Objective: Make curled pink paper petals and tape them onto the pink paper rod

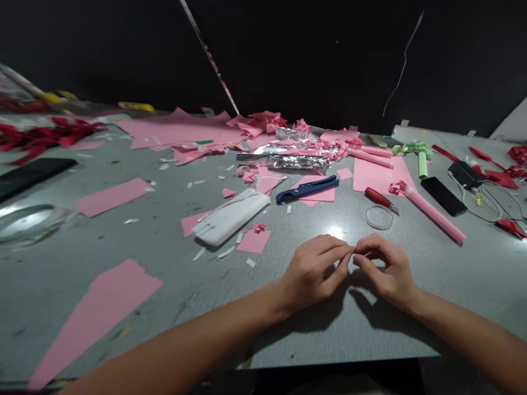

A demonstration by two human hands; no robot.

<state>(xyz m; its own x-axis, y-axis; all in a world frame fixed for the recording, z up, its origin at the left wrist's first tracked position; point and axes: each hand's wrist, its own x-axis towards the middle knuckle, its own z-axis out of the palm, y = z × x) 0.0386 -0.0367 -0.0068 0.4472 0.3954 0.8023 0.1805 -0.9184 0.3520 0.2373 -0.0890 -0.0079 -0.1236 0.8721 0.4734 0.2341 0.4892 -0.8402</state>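
Thin white strip (pixel 359 253), both hands pinching.

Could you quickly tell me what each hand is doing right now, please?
Left hand: fingertips pinched shut; what they hold cannot be told.
Right hand: the same, tips meeting the left's.

Your table (pixel 453 285) is plain grey. Pink paper sheets (pixel 99 307) and scraps cover it. The case (pixel 230 216) is white, the cutter (pixel 307 189) blue, the knife handle (pixel 376 196) red. Foil (pixel 298 156) is silver, the paper roll (pixel 436 214) pink, the phone (pixel 443 196) black, the curled paper (pixel 414 147) green.
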